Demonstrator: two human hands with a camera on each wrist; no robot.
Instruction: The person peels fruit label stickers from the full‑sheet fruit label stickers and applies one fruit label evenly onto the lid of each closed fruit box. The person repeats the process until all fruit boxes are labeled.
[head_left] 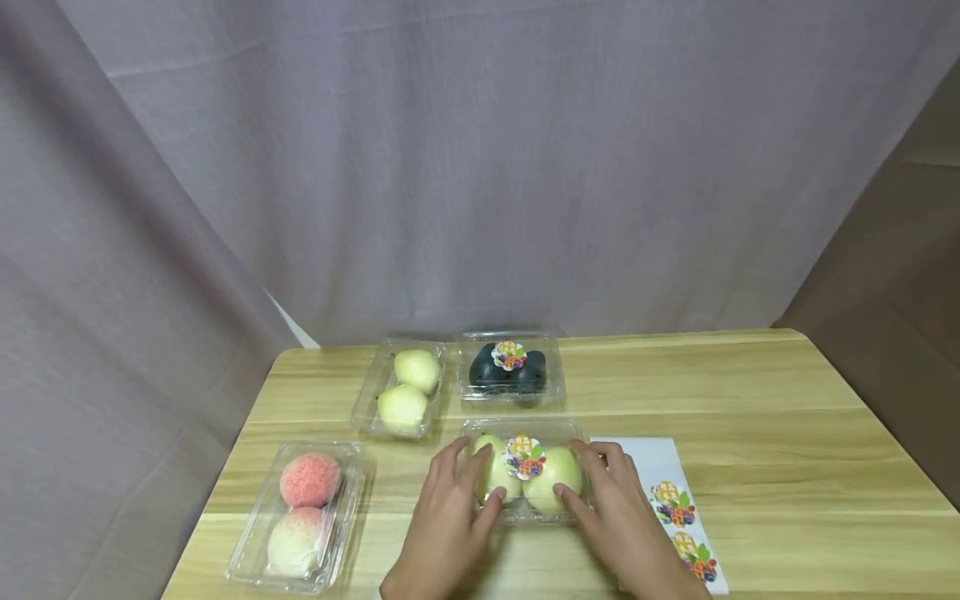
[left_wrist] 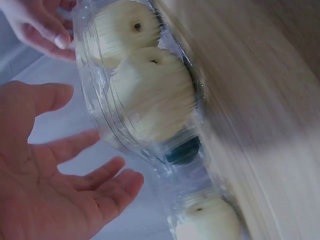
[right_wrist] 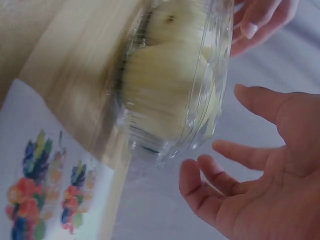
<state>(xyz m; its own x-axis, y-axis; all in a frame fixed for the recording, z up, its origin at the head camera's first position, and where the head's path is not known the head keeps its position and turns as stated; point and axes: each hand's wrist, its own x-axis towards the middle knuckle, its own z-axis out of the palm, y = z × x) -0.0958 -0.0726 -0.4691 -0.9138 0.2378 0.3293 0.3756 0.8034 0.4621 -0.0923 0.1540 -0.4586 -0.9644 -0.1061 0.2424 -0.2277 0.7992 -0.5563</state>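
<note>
In the head view a clear plastic clamshell box (head_left: pixel 552 430) holds two pale yellow-green pears (head_left: pixel 552 482), with a colourful fruit sticker (head_left: pixel 524 457) on its lid. My left hand (head_left: pixel 452 521) is at the box's left side, fingers spread and fingertips right at the lid. On the opposite side my right hand (head_left: pixel 617 510) mirrors it, thumb over the front of the lid. Both wrist views show extended fingers: the left fingers (left_wrist: pixel 80 145) and the right fingers (right_wrist: pixel 245 155) lie along the box walls without curling round them.
A white sticker sheet (head_left: pixel 651 459) lies right of the box. Behind stand a stickered box of dark fruits (head_left: pixel 492 372) and an unstickered box with two pears (head_left: pixel 402 407). A box with two peaches (head_left: pixel 297 540) is at the front left. Grey curtain (head_left: pixel 480 167) hangs behind the wooden table (head_left: pixel 795 467).
</note>
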